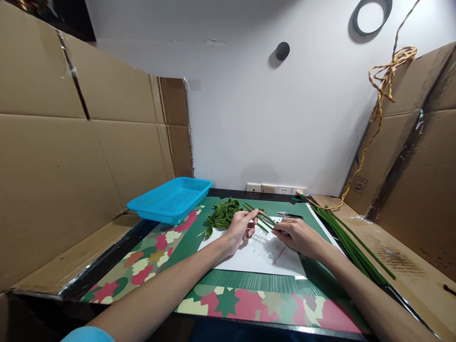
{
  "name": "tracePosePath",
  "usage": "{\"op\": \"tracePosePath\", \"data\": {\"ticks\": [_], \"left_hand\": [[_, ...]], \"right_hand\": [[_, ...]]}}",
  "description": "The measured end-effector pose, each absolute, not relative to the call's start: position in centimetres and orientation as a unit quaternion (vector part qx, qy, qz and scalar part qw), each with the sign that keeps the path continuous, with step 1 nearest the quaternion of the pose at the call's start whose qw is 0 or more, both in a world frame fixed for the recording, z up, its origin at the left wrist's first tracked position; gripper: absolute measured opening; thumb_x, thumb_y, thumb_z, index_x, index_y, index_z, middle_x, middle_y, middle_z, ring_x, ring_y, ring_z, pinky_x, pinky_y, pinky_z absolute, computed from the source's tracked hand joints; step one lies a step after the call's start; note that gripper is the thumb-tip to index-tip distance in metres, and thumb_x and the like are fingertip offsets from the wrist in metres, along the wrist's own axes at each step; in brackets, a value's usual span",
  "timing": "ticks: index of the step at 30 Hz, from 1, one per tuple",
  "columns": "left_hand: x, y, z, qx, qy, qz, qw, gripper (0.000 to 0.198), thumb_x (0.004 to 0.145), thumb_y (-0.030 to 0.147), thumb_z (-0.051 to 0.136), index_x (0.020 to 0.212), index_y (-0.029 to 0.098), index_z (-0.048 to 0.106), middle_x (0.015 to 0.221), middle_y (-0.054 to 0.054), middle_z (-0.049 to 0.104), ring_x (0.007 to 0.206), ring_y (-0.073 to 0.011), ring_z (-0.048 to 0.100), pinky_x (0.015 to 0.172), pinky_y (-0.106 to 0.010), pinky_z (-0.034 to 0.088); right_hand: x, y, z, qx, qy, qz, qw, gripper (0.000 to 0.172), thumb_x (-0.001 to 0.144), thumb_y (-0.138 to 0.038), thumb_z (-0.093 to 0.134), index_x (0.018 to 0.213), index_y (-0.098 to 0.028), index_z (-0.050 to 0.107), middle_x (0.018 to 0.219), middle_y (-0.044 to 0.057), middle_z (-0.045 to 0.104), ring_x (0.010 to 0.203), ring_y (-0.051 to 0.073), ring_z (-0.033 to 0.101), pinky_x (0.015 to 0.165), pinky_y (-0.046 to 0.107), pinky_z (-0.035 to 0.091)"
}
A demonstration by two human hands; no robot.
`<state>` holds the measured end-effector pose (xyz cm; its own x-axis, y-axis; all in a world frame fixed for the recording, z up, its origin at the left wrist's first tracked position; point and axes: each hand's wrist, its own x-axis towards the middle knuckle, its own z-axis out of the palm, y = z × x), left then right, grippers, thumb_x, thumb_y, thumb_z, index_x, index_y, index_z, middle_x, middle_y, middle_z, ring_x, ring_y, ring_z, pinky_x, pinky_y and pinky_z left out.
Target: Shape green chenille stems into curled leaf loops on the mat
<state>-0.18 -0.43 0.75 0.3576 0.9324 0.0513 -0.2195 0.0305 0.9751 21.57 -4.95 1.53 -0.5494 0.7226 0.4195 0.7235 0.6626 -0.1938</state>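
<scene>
My left hand [238, 232] pinches a green chenille stem [266, 218] above the white sheet. From the other side, my right hand [292, 233] has its fingers closed on the same stem, near its lower right end. A short green piece lies close under the held stem. Left of my left hand is a pile of curled green chenille shapes [223, 213], partly on the sheet. Beneath my hands, a clear plastic bag [271, 251] with a red strip rests on the white sheet [245, 264]. Small snips with dark handles [291, 216] lie just behind my right hand.
A blue perforated basket [171, 202] stands at the back left. Long green chenille stems [351, 247] lie along the right edge. Cardboard walls [131, 123] flank the green mat [188, 244]. A twisted yellow cord [365, 152] hangs at right, running to wall sockets [269, 189].
</scene>
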Motion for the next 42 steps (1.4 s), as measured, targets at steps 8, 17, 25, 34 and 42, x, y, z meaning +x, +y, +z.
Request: {"op": "tracePosePath", "data": {"ticks": [8,17,25,34,42], "left_hand": [[-0.10,-0.71,1.05,0.528,0.339,0.454,0.632,0.044,0.077,0.054,0.077,0.094,0.014,0.070,0.071,0.005,0.049,0.039,-0.0014,0.037,0.035,-0.019,0.016],[-0.02,-1.05,1.35,0.512,0.341,0.461,0.640,0.045,0.076,0.051,0.079,0.100,0.013,0.071,0.070,0.006,0.048,0.040,-0.0019,0.038,0.035,-0.019,0.017],[-0.09,-0.91,1.24,0.516,0.350,0.465,0.629,0.044,0.077,0.050,0.079,0.100,0.013,0.071,0.072,0.004,0.052,0.041,-0.0041,0.044,0.034,-0.019,0.024],[-0.13,-0.22,1.18,0.508,0.341,0.472,0.634,0.043,0.074,0.048,0.082,0.096,0.013,0.070,0.072,0.003,0.054,0.042,-0.0039,0.045,0.035,-0.019,0.025],[0.06,-0.38,1.31,0.517,0.351,0.467,0.626,0.040,0.075,0.048,0.081,0.087,0.013,0.066,0.072,0.003,0.055,0.041,-0.0036,0.045,0.035,-0.019,0.027]], "right_hand": [[21.61,-4.85,1.38,-0.411,-0.880,0.006,0.236,0.024,0.102,-0.020,0.053,0.092,-0.020,0.075,0.083,0.006,0.070,0.078,0.020,0.068,0.071,0.029,0.047],[21.55,-4.98,1.65,-0.419,-0.877,0.024,0.234,0.024,0.103,-0.021,0.053,0.094,-0.020,0.075,0.086,0.007,0.073,0.077,0.020,0.067,0.070,0.028,0.045],[21.49,-4.95,1.38,-0.411,-0.881,0.008,0.236,0.026,0.102,-0.022,0.052,0.089,-0.020,0.074,0.081,0.006,0.069,0.071,0.017,0.065,0.066,0.025,0.044],[21.55,-4.65,1.49,-0.413,-0.874,-0.007,0.258,0.020,0.102,-0.025,0.054,0.115,-0.019,0.068,0.091,0.006,0.071,0.075,0.017,0.065,0.072,0.025,0.048],[21.42,-4.96,1.87,-0.428,-0.869,-0.007,0.246,0.014,0.099,-0.023,0.056,0.106,-0.021,0.068,0.082,0.003,0.070,0.068,0.016,0.062,0.066,0.024,0.044]]}}
